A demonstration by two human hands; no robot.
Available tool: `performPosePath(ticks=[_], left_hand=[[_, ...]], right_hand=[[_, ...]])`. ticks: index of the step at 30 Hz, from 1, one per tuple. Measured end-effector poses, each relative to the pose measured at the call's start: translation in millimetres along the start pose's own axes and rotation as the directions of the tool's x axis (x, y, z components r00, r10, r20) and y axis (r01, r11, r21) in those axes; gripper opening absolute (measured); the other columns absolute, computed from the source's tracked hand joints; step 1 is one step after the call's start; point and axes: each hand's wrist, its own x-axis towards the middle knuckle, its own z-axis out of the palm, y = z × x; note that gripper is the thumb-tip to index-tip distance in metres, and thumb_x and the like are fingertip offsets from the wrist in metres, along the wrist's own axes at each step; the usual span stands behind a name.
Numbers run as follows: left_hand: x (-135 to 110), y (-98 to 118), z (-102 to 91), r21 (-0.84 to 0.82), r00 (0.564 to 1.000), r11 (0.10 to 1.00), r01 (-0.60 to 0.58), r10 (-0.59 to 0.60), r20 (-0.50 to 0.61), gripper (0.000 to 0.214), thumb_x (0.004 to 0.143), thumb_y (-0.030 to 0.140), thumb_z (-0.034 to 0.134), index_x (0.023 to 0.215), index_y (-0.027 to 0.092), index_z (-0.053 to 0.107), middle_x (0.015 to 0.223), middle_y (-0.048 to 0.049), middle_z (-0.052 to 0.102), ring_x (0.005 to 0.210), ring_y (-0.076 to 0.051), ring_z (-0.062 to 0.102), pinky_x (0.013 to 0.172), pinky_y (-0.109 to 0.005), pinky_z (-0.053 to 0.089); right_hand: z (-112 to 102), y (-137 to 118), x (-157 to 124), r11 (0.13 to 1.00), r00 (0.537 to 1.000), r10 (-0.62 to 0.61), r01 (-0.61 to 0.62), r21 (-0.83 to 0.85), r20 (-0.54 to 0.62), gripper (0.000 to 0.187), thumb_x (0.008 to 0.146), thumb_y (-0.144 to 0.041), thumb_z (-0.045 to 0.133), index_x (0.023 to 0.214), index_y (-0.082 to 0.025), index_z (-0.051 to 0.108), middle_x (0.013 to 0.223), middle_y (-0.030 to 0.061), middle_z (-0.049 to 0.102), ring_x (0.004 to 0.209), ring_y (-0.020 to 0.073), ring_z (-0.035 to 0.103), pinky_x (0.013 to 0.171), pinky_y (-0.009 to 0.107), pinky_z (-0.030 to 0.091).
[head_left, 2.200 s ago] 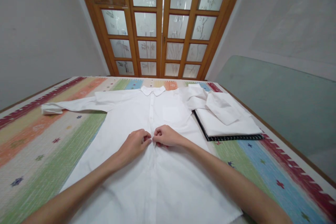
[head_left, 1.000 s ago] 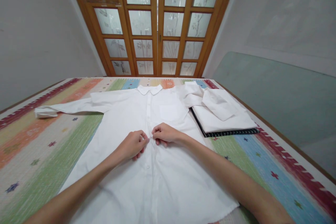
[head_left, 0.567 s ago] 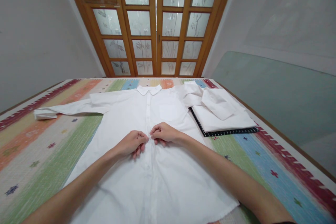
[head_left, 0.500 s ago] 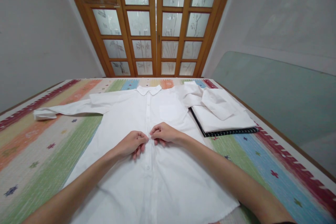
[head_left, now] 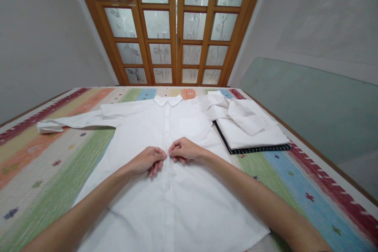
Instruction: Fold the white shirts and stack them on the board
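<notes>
A white collared shirt (head_left: 136, 134) lies front up, its collar at the far end and one sleeve stretched out to the left. At mid-placket, my left hand (head_left: 151, 160) pinches the front edge between thumb and fingers. Close beside it on the right, my right hand (head_left: 184, 149) pinches the same spot of the placket, fingertips almost touching those of the left. The button there is too small and covered to make out. Below the hands the placket runs flat toward me. The shirt's right-side sleeve rests across a folded white cloth (head_left: 256, 139).
Under the folded white cloth is a black cloth with white marks (head_left: 260, 150). A striped colourful tablecloth (head_left: 38, 185) covers the table. Behind stand wooden doors with glass panes (head_left: 177, 43); a pale green panel (head_left: 310, 98) leans along the right wall.
Both hands stay at the same place on the placket with only small finger movements. The placket below them now lies flatter, its two edges overlapping more evenly.
</notes>
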Motion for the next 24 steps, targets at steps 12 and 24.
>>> performPosePath(ticks=[12,24], left_hand=[[2,-1,-3.0,-0.008,0.999,1.000,-0.024,0.024,0.041,0.034,0.073,0.048,0.066,0.077,0.017,0.053,0.050,0.0050,0.056,0.032,-0.007,0.046,0.032,-0.018,0.036],[0,-1,-7.0,-0.082,0.995,0.996,-0.033,0.040,0.088,0.038,0.071,0.049,0.071,0.074,0.017,0.051,0.052,0.0045,0.056,0.034,-0.006,0.044,0.032,-0.017,0.036]], right_hand=[[-3,-3,0,0.996,0.996,-0.083,0.084,-0.039,0.026,0.009,0.069,-0.013,0.060,0.077,-0.013,0.064,0.053,-0.0043,0.063,0.035,0.0052,0.046,0.036,0.017,0.034],[-2,14,5,0.912,0.935,-0.347,0.318,-0.259,-0.073,0.014,0.070,-0.024,0.069,0.078,-0.013,0.069,0.052,-0.0057,0.056,0.048,0.0067,0.046,0.047,0.018,0.034]])
